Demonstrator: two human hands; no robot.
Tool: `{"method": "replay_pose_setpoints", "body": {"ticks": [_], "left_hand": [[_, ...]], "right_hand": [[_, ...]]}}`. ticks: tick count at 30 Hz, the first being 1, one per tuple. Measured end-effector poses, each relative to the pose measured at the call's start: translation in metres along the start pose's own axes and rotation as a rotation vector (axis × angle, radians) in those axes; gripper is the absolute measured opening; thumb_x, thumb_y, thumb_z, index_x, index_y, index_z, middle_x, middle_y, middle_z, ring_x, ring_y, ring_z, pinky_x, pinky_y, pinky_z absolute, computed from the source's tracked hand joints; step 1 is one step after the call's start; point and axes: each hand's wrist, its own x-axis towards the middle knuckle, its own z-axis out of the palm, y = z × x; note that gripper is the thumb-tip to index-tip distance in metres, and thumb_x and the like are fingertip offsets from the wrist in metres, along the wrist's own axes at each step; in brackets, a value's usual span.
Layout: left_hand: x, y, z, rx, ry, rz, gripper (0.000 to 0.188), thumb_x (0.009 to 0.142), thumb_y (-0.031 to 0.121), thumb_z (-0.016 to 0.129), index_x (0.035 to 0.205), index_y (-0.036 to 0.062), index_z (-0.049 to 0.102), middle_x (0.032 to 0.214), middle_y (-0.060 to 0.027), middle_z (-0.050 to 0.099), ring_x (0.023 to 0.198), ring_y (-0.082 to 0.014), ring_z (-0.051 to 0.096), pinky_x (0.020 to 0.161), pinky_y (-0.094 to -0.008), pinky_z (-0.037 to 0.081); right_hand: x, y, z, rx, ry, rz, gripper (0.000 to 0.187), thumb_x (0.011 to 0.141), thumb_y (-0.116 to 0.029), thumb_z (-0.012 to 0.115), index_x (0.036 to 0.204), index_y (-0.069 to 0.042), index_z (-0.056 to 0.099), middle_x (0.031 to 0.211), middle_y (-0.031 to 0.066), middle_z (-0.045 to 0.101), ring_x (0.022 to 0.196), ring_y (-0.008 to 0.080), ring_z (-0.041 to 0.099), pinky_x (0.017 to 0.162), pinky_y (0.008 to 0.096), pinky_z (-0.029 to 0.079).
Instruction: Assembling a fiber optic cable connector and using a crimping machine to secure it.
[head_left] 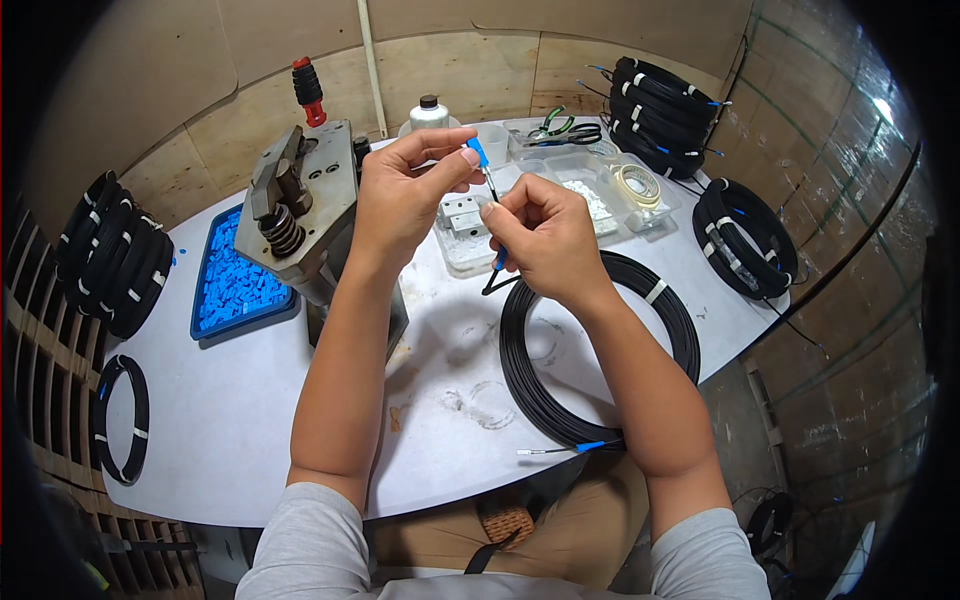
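- Two bare hands meet above the table: the left hand [415, 190] pinches a small blue plastic piece [478, 152] between thumb and forefinger.
- Thumb and curled fingers of the right hand [548, 235] are clamped on a thin black cable end [492, 186], just below that piece.
- Blue piece and cable end lie between the two grips, roughly in line; their long axis slants from upper left down to lower right. The left hand is nearer the blue piece, the right nearer the cable. How far the cable reaches inside is too small to tell.
- Just beneath the right hand, another blue piece [500, 258] sits beside a bend of black cable.
- Under the right forearm lies a large black cable coil [515, 345] with white ties, its near end carrying a blue sleeve [590, 446].
- Beyond the hands stands a clear plastic tray [470, 268] with a silvery metal block [460, 215] and white bits.
- Left of the left forearm are a heavy metal press [325, 190] and a dark blue tray [200, 318] of loose blue pieces [240, 285].
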Motion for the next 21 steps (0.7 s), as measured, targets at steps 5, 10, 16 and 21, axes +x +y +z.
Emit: {"method": "replay_pose_setpoints", "body": {"ticks": [5,10,16,21], "left_hand": [[-0.002,0.002,0.001,0.045,-0.073,-0.013,0.025,0.088,0.011,0.074,0.110,-0.0007,0.072,0.093,-0.0106,0.073,0.079,-0.0135,0.069,0.074,-0.0273,0.056],[-0.003,0.003,0.003,0.005,-0.136,-0.044,0.029,0.087,0.010,0.075,0.114,-0.0012,0.069,0.092,-0.0127,0.073,0.082,-0.0142,0.069,0.076,-0.0292,0.057],[-0.003,0.000,0.006,0.086,-0.075,-0.023,0.033,0.089,0.009,0.074,0.118,-0.0030,0.065,0.098,-0.0131,0.073,0.088,-0.0152,0.069,0.080,-0.0306,0.055],[-0.001,-0.001,0.002,0.080,0.010,0.023,0.033,0.088,0.008,0.075,0.118,-0.0035,0.066,0.097,-0.0133,0.074,0.087,-0.0150,0.069,0.079,-0.0295,0.056]], "right_hand": [[0.002,-0.001,-0.003,0.082,-0.021,0.035,0.020,0.090,-0.010,0.068,0.074,-0.003,0.058,0.063,0.0025,0.063,0.051,0.0045,0.054,0.046,0.0223,0.042],[0.005,0.001,-0.005,0.126,-0.025,0.027,0.022,0.093,-0.014,0.069,0.077,-0.003,0.059,0.063,0.0029,0.063,0.050,0.0047,0.054,0.045,0.0216,0.042],[0.007,0.004,-0.009,0.228,-0.130,0.099,0.021,0.095,-0.020,0.069,0.086,-0.002,0.064,0.074,0.0040,0.067,0.058,0.0061,0.059,0.050,0.0217,0.048],[0.008,0.000,-0.012,0.250,-0.214,0.234,0.023,0.097,-0.025,0.067,0.099,-0.003,0.069,0.085,0.0038,0.070,0.074,0.0083,0.064,0.062,0.0248,0.053]]}}
